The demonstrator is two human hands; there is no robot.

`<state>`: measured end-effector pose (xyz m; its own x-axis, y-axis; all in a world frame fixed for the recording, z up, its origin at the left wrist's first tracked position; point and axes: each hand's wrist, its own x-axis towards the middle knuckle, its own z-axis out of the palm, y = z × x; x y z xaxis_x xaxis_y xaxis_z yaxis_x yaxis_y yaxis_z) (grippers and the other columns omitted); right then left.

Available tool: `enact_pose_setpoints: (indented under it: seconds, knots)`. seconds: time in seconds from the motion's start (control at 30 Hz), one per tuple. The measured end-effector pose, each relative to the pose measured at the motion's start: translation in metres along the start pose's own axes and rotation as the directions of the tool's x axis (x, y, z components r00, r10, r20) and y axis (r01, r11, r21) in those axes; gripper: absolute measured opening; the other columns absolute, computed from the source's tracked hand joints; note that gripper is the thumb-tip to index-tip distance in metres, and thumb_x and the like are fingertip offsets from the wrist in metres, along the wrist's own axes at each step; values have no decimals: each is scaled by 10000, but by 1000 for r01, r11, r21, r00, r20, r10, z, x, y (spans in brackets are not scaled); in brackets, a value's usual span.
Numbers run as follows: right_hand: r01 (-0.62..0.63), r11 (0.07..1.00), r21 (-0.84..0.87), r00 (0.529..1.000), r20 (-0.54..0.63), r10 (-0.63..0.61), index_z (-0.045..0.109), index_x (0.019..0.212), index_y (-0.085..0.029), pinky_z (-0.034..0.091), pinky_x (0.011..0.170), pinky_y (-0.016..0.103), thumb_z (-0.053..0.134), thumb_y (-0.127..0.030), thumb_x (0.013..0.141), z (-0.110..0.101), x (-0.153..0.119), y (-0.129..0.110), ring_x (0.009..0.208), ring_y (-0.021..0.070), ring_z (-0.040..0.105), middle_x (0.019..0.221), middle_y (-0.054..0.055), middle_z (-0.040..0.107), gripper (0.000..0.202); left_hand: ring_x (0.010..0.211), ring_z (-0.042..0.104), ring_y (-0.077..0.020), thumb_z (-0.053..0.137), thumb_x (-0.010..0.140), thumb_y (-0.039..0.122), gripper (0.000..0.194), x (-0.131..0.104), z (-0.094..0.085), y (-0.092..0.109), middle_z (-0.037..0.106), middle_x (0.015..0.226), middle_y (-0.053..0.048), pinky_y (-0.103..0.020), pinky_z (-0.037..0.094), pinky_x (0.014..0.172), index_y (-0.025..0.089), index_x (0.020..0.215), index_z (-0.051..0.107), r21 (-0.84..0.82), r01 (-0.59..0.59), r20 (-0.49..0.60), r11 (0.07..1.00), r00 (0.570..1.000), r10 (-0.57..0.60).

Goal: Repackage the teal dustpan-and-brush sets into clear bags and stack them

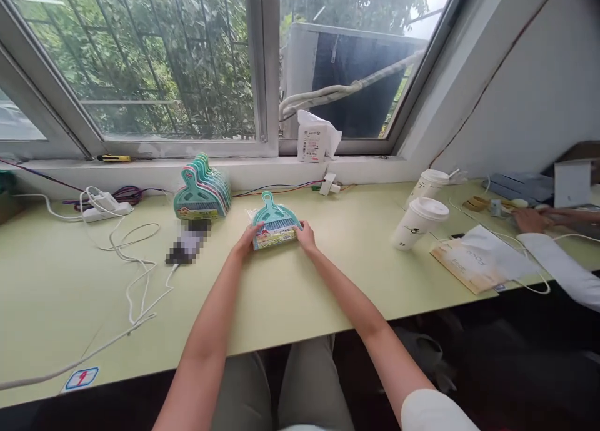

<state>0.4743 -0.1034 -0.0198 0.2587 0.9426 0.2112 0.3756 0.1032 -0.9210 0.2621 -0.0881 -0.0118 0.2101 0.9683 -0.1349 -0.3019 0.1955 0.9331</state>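
A teal dustpan and brush set [275, 222] in clear wrap stands on the pale green table [290, 293], its handle pointing toward the window. My left hand [247, 238] grips its lower left corner, and my right hand [305, 235] grips the lower right corner. A printed label runs along its near edge between my hands. To the left, a row of similar dustpan sets [201, 190] in teal, white and pink stands close together near the windowsill.
Two white lidded cups [419, 225] stand at the right beside a paper packet [478, 259]. White cables and a power strip [107, 210] lie at the left, near a blurred-out device [187, 242]. Another person's hands [532, 220] are at the far right.
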Motion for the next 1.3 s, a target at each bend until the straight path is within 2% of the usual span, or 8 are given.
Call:
enact_pose_setpoints:
  seconds: [0.13, 0.27, 0.4, 0.6, 0.73, 0.9, 1.07, 1.3]
  knots:
    - [383, 878, -287, 923, 97, -371, 586, 1066, -211, 405, 900, 326, 565, -186, 833, -14, -30, -16, 1069, 212, 526, 1126, 90, 597, 235, 888, 679, -282, 716, 669, 289, 478, -17, 14, -15, 701, 958, -114, -430, 540, 831, 136, 1105, 595, 2, -81, -109, 997, 991, 81]
    - [502, 812, -297, 821, 460, -338, 632, 770, -220, 409, 759, 248, 502, -332, 920, -12, -50, -25, 779, 169, 572, 786, 20, 638, 228, 952, 664, -249, 661, 728, 300, 494, -34, 14, -19, 671, 1080, -105, -411, 535, 870, 163, 1183, 529, -69, -218, -212, 974, 957, 199]
    - [530, 792, -303, 837, 340, -429, 645, 872, -228, 411, 763, 259, 427, -364, 954, -12, -60, -29, 820, 179, 580, 915, 54, 638, 270, 1005, 645, -221, 673, 715, 241, 608, -42, 15, -19, 617, 1199, -84, -377, 537, 873, 231, 1270, 425, -25, -281, -266, 959, 927, 264]
    - [685, 675, -274, 726, 331, -603, 655, 947, -235, 343, 972, 362, 486, -331, 931, -17, -62, -37, 1037, 213, 551, 1025, 77, 644, 196, 988, 643, -215, 717, 692, 290, 688, -47, 25, -16, 600, 1202, -67, -337, 555, 805, 268, 1303, 402, 2, -314, -149, 950, 939, 310]
    - [545, 782, -303, 830, 332, -449, 634, 653, -203, 368, 914, 344, 446, -356, 945, -13, -53, -27, 806, 175, 600, 754, 53, 675, 378, 974, 643, -204, 681, 746, 341, 636, -51, 25, -12, 588, 1225, -56, -328, 558, 773, 302, 1310, 390, 0, -328, -188, 945, 928, 322]
    - [141, 988, 65, 961, 229, -152, 628, 629, -215, 456, 673, 275, 448, -528, 881, -11, -42, -15, 576, 142, 584, 686, 25, 690, 440, 975, 639, -209, 619, 790, 357, 538, -55, 20, -7, 604, 1196, -72, -335, 558, 755, 268, 1279, 412, -25, -314, -174, 949, 936, 306]
    - [-142, 941, 308, 976, 201, 82, 572, 770, -208, 488, 668, 281, 703, -495, 642, -12, -36, -6, 687, 168, 656, 796, 17, 703, 341, 936, 645, -196, 606, 782, 342, 517, -62, 22, -4, 620, 1166, -39, -355, 555, 740, 291, 1262, 418, -32, -265, -74, 964, 962, 263]
    - [-219, 825, 521, 975, 137, 173, 529, 900, -208, 491, 664, 270, 745, -426, 601, -21, -26, -2, 762, 163, 653, 833, 20, 673, 429, 1150, 564, -212, 645, 784, 444, 502, -64, 25, -3, 588, 1277, -46, -394, 490, 911, 311, 1245, 498, 54, -264, 48, 963, 964, 262]
